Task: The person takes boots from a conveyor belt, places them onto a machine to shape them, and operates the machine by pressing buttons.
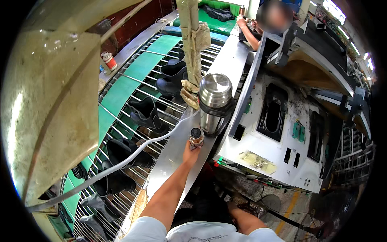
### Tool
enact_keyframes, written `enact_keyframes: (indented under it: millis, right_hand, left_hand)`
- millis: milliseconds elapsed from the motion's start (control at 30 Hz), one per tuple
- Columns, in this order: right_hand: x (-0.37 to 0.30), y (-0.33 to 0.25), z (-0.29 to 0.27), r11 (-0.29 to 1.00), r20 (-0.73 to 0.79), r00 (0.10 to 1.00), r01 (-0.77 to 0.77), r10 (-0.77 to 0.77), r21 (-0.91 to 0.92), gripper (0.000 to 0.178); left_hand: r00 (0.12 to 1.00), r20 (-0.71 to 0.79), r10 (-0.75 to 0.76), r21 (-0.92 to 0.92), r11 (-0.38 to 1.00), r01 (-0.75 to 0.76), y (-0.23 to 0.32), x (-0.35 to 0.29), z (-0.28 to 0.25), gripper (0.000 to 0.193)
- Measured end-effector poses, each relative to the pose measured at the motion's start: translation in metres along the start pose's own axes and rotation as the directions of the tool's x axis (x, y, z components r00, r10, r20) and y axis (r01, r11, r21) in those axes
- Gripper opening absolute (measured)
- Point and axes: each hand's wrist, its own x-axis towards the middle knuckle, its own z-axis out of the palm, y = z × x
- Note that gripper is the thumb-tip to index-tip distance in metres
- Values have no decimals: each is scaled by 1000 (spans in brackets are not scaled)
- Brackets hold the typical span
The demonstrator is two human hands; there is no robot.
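Observation:
My left hand (pixel 191 154) is closed around the lower part of a small clear bottle (pixel 196 139) with a black cap. The bottle is upright over the metal ledge; whether its base touches the ledge is hidden. Right behind it stands a large steel vacuum flask (pixel 215 94) with a dark handle and strap. Of my right arm only a bare stretch (pixel 244 218) shows low in the picture, beside my dark trousers; my right hand is not visible.
Dark boots (pixel 147 115) sit on a roller conveyor (pixel 161 107) with a green strip. A grey hose (pixel 133 155) crosses it. At the right is a white machine (pixel 258 141) with openings. A wrapped post (pixel 192 44) rises behind the flask. Another person's arm (pixel 250 34) is at the far end.

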Motion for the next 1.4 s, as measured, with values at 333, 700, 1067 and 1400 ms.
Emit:
enact_keyframes:
  millis: [333,700,1067,1400]
  right_hand:
    - [-171,-91,-205,642,-809,78,654,-583,-400,11]
    - [-149,-42,-250,530,-685,-64,583,-725,-616,19]
    - [-137,-22,-245,442,-725,-88,741,-683,-506,18]
    - [-134,-19,-250,394,-724,-108,779,-681,-487,19]
  left_hand:
    - [970,-242,20,-347,932,-106,-66,-43,-59,16]
    - [658,-599,456,512,850,-122,-260,-267,-75,11]
    - [256,-667,700,626,712,-318,-272,-269,-54,7]
    - [545,-754,366,170,911,-375,-312,-254,-92,9]
